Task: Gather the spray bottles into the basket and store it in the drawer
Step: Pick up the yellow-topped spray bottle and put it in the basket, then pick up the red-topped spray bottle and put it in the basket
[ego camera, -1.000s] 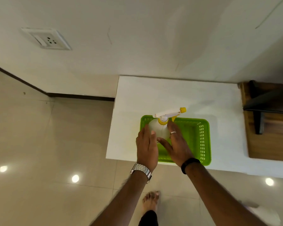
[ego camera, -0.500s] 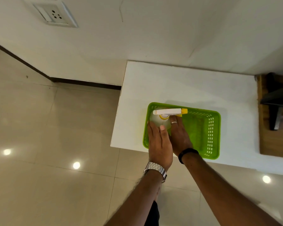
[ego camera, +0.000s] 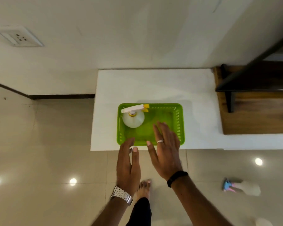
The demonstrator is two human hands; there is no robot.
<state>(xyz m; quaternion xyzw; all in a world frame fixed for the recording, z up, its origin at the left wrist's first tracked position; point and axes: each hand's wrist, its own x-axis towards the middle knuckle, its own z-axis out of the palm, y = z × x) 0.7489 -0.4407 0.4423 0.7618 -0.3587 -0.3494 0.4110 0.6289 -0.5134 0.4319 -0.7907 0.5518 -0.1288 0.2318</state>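
A green plastic basket (ego camera: 178,121) sits near the front edge of a white countertop (ego camera: 153,85). Inside its left end stands a white spray bottle (ego camera: 133,119) with a white trigger head and yellow nozzle. My left hand (ego camera: 127,163) hovers open just in front of the basket's near-left corner, holding nothing. My right hand (ego camera: 166,149) is open above the basket's near-right part, fingers spread, also holding nothing. A second spray bottle (ego camera: 242,188), with a blue and pink head, lies on the floor at the right.
A dark wooden unit (ego camera: 255,111) adjoins the counter on the right. Glossy tiled floor (ego camera: 39,160) spreads to the left and below. A wall socket (ego camera: 19,38) is at the upper left. My bare foot (ego camera: 144,188) stands below the counter edge.
Both hands have let go of the white spray bottle and drawn back toward me. The bottle now stands alone in the basket's left end.
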